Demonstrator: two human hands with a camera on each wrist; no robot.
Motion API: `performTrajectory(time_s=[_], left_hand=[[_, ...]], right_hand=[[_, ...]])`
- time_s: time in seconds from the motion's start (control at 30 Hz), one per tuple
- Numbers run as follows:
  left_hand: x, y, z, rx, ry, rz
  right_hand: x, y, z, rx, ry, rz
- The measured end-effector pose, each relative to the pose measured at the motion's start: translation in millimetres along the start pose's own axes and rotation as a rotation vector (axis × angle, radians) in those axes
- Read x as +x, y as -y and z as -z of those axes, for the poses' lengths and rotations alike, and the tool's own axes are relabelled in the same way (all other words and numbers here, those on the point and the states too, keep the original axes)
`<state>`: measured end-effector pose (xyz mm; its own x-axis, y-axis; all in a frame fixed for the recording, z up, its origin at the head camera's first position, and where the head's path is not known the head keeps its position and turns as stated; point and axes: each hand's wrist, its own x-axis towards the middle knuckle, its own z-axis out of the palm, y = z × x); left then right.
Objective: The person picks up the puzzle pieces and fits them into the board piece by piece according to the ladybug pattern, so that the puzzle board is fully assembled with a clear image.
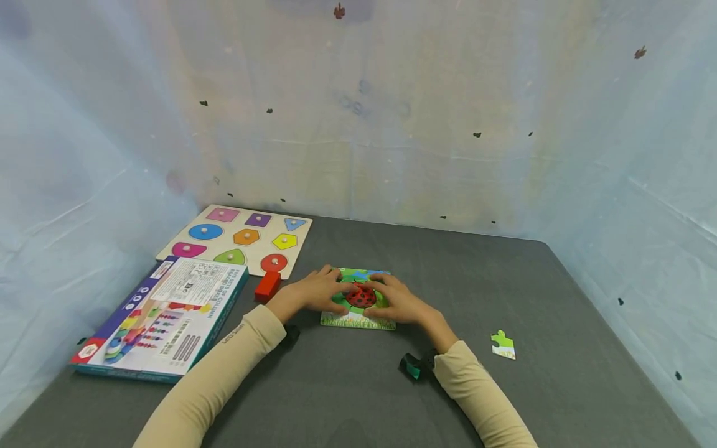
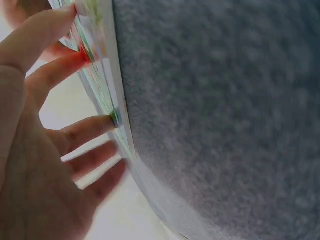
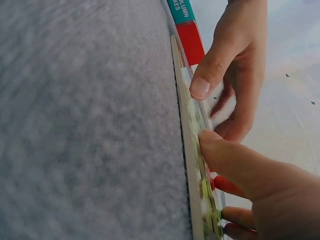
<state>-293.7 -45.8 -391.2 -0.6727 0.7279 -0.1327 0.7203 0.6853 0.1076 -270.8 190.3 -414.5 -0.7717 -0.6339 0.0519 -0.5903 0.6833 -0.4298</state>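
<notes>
A ladybug jigsaw puzzle [image 1: 358, 319] lies flat on the dark grey table, its red ladybug between the two hands. From the left, my left hand [image 1: 318, 290] reaches over it with fingers spread. Thumb and fingertips touch the picture's surface in the left wrist view. Opposite it, my right hand [image 1: 400, 302] rests its thumb and fingertips on the puzzle's right part. Low along the board in the right wrist view, raised edges of pieces [image 3: 206, 192] show beside the right fingers. A loose green-and-white jigsaw piece [image 1: 503, 345] lies off to the right.
A red block [image 1: 267, 287] sits by the left forearm. Behind it lies a wooden shape board [image 1: 260, 254] with knobbed colored shapes, partly overlapped by a toy box [image 1: 196, 330]. Black wrist gear [image 1: 411, 367] shows near the right sleeve. Pale sheeting [image 1: 358, 168] surrounds the table.
</notes>
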Motion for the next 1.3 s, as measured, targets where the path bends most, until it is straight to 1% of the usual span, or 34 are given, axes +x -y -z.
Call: performTrajectory(time_s=[0.07, 0.13, 0.27, 0.33, 0.43, 0.57, 0.63, 0.7, 0.87, 0.97, 1.1, 1.2, 1.3], left_hand=[[1.1, -1.4, 1.1, -0.006, 0.000, -0.020], [2.2, -2.8, 1.9, -0.036, 0.002, -0.025], [3.2, -5.8, 1.4, -0.126, 0.037, 0.013], [3.3, -7.3, 0.8, -0.139, 0.046, 0.022], [3.4, -10.9, 0.5, -0.129, 0.054, 0.023], [4.9, -19.0, 1.3, -0.045, 0.065, 0.038], [5.4, -23.0, 2.5, -0.013, 0.072, 0.051], [6.2, -26.4, 3.5, 0.011, 0.074, 0.061], [10.5, -29.0, 3.6, 0.009, 0.083, 0.082], [12.9, -30.1, 2.5, 0.033, 0.097, 0.088], [14.0, -30.6, 1.7, 0.057, 0.109, 0.092], [13.4, -29.6, 1.7, 0.048, 0.105, 0.097], [11.8, -28.3, 1.0, 0.035, 0.095, 0.089]], right_hand=[[-0.2, 0, 0, 0.004, -0.008, 0.002], [0.0, -1, -1, 0.011, -0.018, 0.008], [0.5, -2, -3, 0.021, -0.028, 0.015], [0.5, -2, -3, 0.025, -0.029, 0.012], [0.7, -3, -4, 0.026, -0.027, 0.005], [1.1, -4, -6, 0.023, -0.031, 0.019], [1.3, -5, -7, 0.022, -0.036, 0.030], [0.8, -4, -7, 0.014, -0.036, 0.022], [-4.4, -2, 0, 0.039, -0.020, -0.015], [-10.3, -3, 8, 0.060, -0.036, -0.003], [-24.1, -11, 21, 0.045, -0.088, 0.015], [-41.2, -17, 34, 0.029, -0.132, 0.001], [-63.5, -22, 46, 0.008, -0.167, -0.022]])
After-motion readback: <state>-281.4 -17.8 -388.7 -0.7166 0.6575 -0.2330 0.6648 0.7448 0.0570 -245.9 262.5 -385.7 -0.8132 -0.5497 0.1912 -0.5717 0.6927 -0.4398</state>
